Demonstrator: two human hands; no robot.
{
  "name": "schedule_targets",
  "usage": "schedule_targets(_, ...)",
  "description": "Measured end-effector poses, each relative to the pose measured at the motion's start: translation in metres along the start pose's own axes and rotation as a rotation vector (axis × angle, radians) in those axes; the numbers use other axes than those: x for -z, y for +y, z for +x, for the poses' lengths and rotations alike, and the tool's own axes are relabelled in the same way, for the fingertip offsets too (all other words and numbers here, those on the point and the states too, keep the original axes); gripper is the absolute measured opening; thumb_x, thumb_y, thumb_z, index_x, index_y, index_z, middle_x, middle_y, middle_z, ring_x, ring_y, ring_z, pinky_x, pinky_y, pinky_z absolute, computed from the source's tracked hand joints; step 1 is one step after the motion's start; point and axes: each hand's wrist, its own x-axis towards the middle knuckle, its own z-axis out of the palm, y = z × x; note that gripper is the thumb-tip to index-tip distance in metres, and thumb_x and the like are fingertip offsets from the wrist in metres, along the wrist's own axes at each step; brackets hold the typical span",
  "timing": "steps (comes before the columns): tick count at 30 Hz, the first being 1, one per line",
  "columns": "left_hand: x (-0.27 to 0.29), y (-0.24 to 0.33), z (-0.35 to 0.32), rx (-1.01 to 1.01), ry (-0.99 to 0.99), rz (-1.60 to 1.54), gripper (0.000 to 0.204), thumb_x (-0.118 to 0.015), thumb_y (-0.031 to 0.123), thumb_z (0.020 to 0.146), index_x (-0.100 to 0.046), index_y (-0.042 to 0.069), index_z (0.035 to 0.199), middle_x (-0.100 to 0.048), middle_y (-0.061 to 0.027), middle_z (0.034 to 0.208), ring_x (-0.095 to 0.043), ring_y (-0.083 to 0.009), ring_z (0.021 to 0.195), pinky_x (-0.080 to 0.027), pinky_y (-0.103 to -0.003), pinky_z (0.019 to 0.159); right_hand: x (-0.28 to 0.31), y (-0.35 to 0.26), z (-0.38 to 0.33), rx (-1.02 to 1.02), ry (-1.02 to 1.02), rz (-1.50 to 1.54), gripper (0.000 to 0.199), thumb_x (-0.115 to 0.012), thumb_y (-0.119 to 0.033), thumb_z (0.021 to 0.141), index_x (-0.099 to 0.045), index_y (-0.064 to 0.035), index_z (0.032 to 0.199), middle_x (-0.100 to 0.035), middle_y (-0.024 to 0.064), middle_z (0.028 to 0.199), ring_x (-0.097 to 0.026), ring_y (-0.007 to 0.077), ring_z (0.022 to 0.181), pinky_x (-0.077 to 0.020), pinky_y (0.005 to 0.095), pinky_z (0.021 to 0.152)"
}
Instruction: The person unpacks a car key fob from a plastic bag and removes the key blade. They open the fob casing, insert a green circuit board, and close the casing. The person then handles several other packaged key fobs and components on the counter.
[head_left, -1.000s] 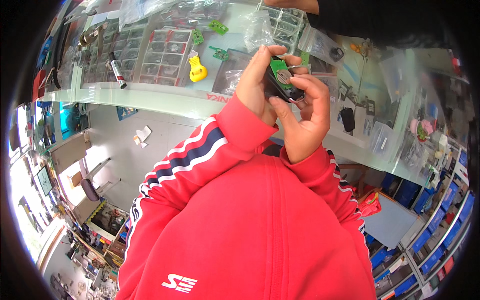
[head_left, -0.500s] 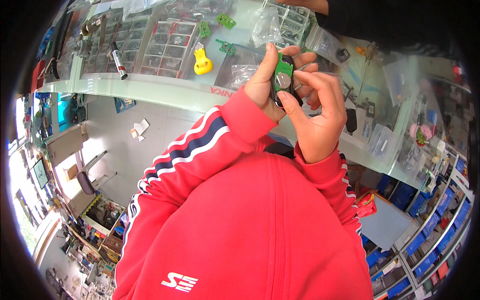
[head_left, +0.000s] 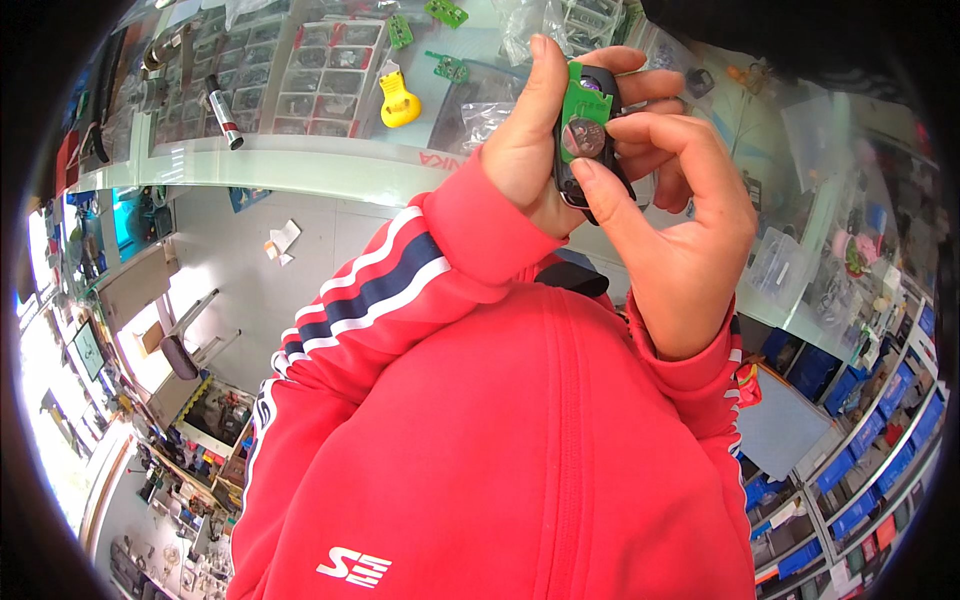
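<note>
Resting in the left hand [head_left: 528,150], a black case [head_left: 611,176] is held open side up, cradled between the palm and the fingers curled round behind it, with the left thumb left raised and apart along its far left side. A green board [head_left: 592,104] is seated in or on the case, shifted toward its left edge, and over the board's lower part a round silver cell [head_left: 583,138] is seen. The cell is framed by the right hand [head_left: 690,225]: the thumb tip is set at its lower edge and the index tip at its right edge, slightly spread; whether the cell is pinched or merely touched cannot be told. All of this is held up near the front edge of the glass counter [head_left: 330,166], on which a yellow tool [head_left: 399,104] and a loose board [head_left: 448,67] are laid, well apart from the hands. If the cell were pressed at one edge only, it could be tipped or flicked off, since its upper left side is covered by no finger. The board could be dragged askew by the same push, as it does not appear to be pinned by the left thumb. Were the cradling fingers loosened, the case could be rolled sideways, and a small part dropped there might be lost past the counter's edge.
</note>
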Motion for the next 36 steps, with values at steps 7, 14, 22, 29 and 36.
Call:
schedule_targets(7,0.000,0.003,0.004,-0.012,-0.007,0.051,0.064,-0.030,0.057,0.086,-0.037,0.001,0.116,-0.049,-0.0166,0.114,-0.054,-0.0267,0.099,-0.046,-0.037,0.086,0.000,0.000,0.004,0.003,-0.029,-0.011,0.026,-0.070,-0.003,0.063,-0.057,-0.0039,0.086,-0.057,-0.0002,0.076,-0.036,0.0079,0.054,-0.0295,0.0215,0.051)
schedule_targets(14,0.002,0.006,0.002,0.040,0.030,0.320,0.063,-0.015,0.054,0.090,-0.039,0.004,0.119,-0.052,-0.0134,0.110,-0.053,-0.0219,0.091,-0.047,-0.035,0.075,-0.001,0.001,0.007,-0.048,-0.052,-0.036,0.025,-0.068,0.001,0.062,-0.056,-0.0025,0.084,-0.056,0.0000,0.075,-0.035,0.0062,0.052,-0.0304,0.0201,0.049)
schedule_targets(22,0.009,0.006,0.005,0.055,0.062,0.411,0.066,-0.016,0.053,0.091,-0.045,-0.001,0.113,-0.057,-0.0106,0.084,-0.054,-0.0159,0.067,-0.047,-0.029,0.058,0.001,0.004,0.009,-0.028,-0.088,-0.106,0.023,-0.066,0.001,0.061,-0.056,-0.0030,0.082,-0.053,-0.0022,0.069,-0.034,0.0044,0.052,-0.0294,0.0189,0.048)
schedule_targets(29,0.013,0.013,0.002,-0.043,0.064,0.439,0.068,-0.016,0.052,0.091,-0.050,-0.004,0.109,-0.060,-0.0118,0.084,-0.054,-0.0138,0.067,-0.044,-0.024,0.051,0.024,-0.005,0.012,-0.307,-0.336,0.161,0.023,-0.064,0.001,0.062,-0.055,-0.0041,0.082,-0.049,-0.0050,0.064,-0.035,0.0011,0.054,-0.0278,0.0163,0.049)
schedule_targets(36,0.014,0.017,0.000,-0.079,0.031,0.487,0.054,-0.024,0.036,0.089,-0.043,-0.006,0.117,-0.058,-0.0175,0.097,-0.058,-0.0221,0.074,-0.049,-0.028,0.061,0.013,-0.010,0.009,-0.197,-0.405,0.000,0.020,-0.065,0.002,0.061,-0.054,-0.0035,0.077,-0.041,-0.0061,0.058,-0.030,-0.0004,0.048,-0.0230,0.0162,0.045)
